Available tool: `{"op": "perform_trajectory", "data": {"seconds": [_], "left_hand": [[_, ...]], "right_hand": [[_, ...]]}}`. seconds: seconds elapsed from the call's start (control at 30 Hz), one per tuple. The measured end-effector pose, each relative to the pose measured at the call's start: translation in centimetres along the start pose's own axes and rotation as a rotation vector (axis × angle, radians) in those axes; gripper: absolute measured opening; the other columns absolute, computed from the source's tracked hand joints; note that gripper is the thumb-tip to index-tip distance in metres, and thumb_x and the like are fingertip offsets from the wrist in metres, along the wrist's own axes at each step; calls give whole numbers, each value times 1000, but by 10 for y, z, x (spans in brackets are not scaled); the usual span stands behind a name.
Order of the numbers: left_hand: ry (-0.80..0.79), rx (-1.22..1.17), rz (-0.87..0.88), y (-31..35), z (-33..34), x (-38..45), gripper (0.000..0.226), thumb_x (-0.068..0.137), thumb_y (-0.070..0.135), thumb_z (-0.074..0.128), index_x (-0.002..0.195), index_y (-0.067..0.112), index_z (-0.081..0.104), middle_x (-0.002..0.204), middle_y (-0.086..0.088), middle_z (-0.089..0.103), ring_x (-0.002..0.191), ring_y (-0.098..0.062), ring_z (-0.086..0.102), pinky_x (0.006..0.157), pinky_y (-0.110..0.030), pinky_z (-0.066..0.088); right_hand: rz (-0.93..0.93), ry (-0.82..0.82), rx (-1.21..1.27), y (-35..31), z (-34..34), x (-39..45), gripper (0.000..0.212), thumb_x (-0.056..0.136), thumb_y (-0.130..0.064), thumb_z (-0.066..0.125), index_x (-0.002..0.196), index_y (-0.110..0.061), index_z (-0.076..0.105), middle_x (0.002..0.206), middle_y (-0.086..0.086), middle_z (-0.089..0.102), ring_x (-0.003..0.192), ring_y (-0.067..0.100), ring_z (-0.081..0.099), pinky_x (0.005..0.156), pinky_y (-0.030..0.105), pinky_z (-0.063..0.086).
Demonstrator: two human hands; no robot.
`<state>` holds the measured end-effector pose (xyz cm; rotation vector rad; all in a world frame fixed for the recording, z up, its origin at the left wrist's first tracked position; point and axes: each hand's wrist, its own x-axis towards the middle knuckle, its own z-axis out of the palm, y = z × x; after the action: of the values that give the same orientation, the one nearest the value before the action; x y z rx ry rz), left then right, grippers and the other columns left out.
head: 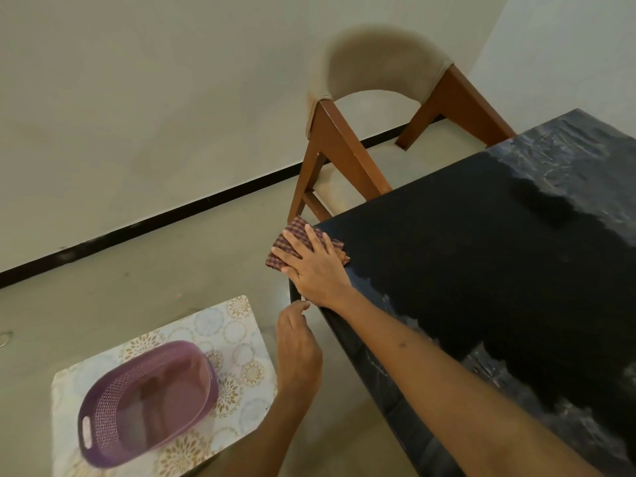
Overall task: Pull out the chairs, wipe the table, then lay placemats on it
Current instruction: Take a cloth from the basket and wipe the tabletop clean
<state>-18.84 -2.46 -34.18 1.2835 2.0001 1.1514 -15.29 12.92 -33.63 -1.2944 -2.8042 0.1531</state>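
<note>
Two bare hands in view. Right hand (pixel 315 266) pressed flat, fingers spread, on checkered cloth (pixel 298 247) at near corner of dark table (pixel 481 256); cloth overhangs corner edge. Left hand (pixel 297 349) loosely curled, holding nothing, just beside table edge below right wrist. Placemat (pixel 237 325) lies lower left under purple basket (pixel 148 401). Chair (pixel 371 108) stands beyond table corner.

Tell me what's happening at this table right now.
A person is wiping the dark table. The right hand presses a checked cloth flat at the table's near corner; the left hand hangs beside the edge, empty. A chair stands pulled out. A patterned placemat waits off the table under a purple basket.
</note>
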Motion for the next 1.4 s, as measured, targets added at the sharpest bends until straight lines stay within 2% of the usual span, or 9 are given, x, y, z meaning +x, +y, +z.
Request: {"op": "perform_trajectory", "data": {"seconds": [0.13,0.37,0.47,0.7,0.87,1.03,1.13,1.23,1.4], "left_hand": [[-51,-2,-37,-4,-11,-5,29,103,19,24,121,37,37,117,21,34,105,4,36,91,-19,33],[-95,43,96,-11,-22,-17,29,99,12,34,122,28,43,112,16,40,104,-2,38,93,-25,36],[-118,93,165,-10,-23,-21,31,98,15,30,123,18,47,114,7,47,101,0,35,92,-24,34],[-108,76,184,-12,-35,-22,31,99,11,32,126,15,47,122,2,49,106,1,33,96,-28,36],[-128,61,172,-8,-43,-26,28,100,15,34,121,29,45,119,14,46,105,7,32,94,-24,33],[-133,129,243,-3,-44,-35,32,98,8,35,127,14,47,124,0,49,108,0,31,93,-22,27],[-148,117,281,0,-43,-43,31,98,9,36,126,13,48,120,0,51,105,-2,35,96,-29,37],[-171,126,288,1,-39,-51,29,99,11,36,125,13,48,122,-2,51,103,-1,34,94,-22,31],[-211,168,300,3,-36,-62,30,100,13,36,128,14,47,127,-3,50,109,-8,41,96,-20,27]], "right_hand": [[157,4,-9,8,-4,-19,49,100,-44,24,149,-38,19,160,0,13,146,34,6,117,55,5],[530,21,-15,46,-9,-74,51,101,-42,24,151,-34,18,161,1,10,146,37,0,116,57,2],[593,13,-10,37,-9,-81,51,101,-43,25,151,-34,19,161,1,10,146,37,-1,114,58,1],[242,-57,-53,-9,-8,-97,52,97,-50,12,147,-41,23,159,-1,18,145,37,10,116,58,9],[58,-80,-87,-17,0,-138,46,99,-49,20,144,-45,29,157,-2,26,144,37,19,114,60,17],[343,-49,-26,-2,-10,-163,53,96,-51,5,149,-45,12,161,-8,10,148,31,1,117,57,6],[556,-33,-16,25,-14,-184,50,100,-48,17,150,-43,13,161,-9,8,148,30,0,117,55,3],[722,-39,-13,51,-19,-215,49,102,-44,23,150,-40,14,161,-7,7,147,32,-2,117,56,3],[744,-62,-18,35,-18,-222,50,101,-46,21,150,-41,11,161,-8,4,147,33,-2,115,59,3]]}}
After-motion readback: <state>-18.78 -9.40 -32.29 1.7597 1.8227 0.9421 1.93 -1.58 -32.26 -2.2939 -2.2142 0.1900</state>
